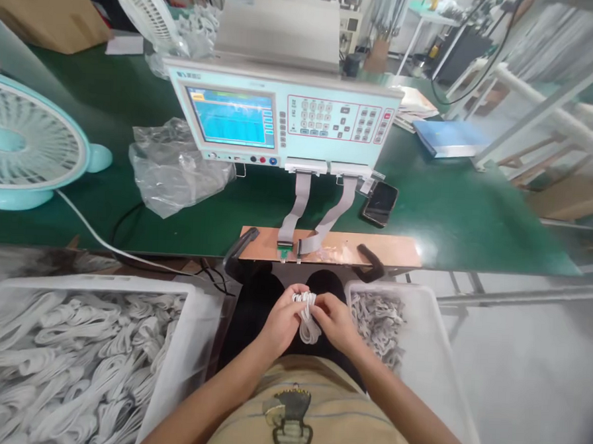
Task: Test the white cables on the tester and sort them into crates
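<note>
Fingers [296, 307] of the left hand [280, 323] and right hand [337, 325] pinched the far end of a white cable bundle [309, 331], held above the lap [245, 312], just short of the near edge of the tabletop [474, 238]. Had either pinch slackened, the looped turns could well have sprung apart or tangled; whether a tie bound them could not be made out. A slip might have dropped the bundle onto the lap. Its long axis ran roughly square to that near edge, slightly slanted, the rounded loop end pointing toward the shirt [336, 409]. Beyond, ribbon cables [303, 190] joined a tester [285, 115].
</note>
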### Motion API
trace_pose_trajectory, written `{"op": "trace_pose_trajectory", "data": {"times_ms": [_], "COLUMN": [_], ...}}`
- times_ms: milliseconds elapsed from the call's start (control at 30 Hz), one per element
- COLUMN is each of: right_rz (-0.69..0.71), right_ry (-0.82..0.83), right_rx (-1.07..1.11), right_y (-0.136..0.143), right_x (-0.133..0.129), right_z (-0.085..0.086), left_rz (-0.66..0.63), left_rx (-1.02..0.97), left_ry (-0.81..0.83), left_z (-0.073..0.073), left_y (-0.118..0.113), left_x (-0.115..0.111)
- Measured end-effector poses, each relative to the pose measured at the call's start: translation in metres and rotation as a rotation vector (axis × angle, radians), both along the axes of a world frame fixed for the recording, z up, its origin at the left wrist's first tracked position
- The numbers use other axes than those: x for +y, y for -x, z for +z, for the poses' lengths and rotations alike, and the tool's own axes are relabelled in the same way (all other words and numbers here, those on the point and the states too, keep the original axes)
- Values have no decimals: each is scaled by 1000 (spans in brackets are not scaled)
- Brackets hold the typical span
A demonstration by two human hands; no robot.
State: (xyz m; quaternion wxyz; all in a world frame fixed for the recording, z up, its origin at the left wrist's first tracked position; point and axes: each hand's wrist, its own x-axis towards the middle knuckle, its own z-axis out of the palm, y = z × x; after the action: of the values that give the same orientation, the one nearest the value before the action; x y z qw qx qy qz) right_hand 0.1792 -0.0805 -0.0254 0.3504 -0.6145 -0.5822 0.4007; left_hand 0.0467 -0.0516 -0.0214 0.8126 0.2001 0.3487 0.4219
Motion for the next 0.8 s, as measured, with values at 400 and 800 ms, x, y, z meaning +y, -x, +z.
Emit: {"op": "trace_pose_trajectory", "data": {"times_ms": [400,800], "right_rz": [36,-100], "right_ry": [-258,-35], "right_rx": [-84,339], "right_y": [18,30], "right_x": [29,65], "right_z": [3,-8], "left_rz": [-130,-178], "left_rx": [695,241], "left_ry": [-463,76], "left_z": [7,3], "left_y": [38,38], "left_x": [24,49]}}
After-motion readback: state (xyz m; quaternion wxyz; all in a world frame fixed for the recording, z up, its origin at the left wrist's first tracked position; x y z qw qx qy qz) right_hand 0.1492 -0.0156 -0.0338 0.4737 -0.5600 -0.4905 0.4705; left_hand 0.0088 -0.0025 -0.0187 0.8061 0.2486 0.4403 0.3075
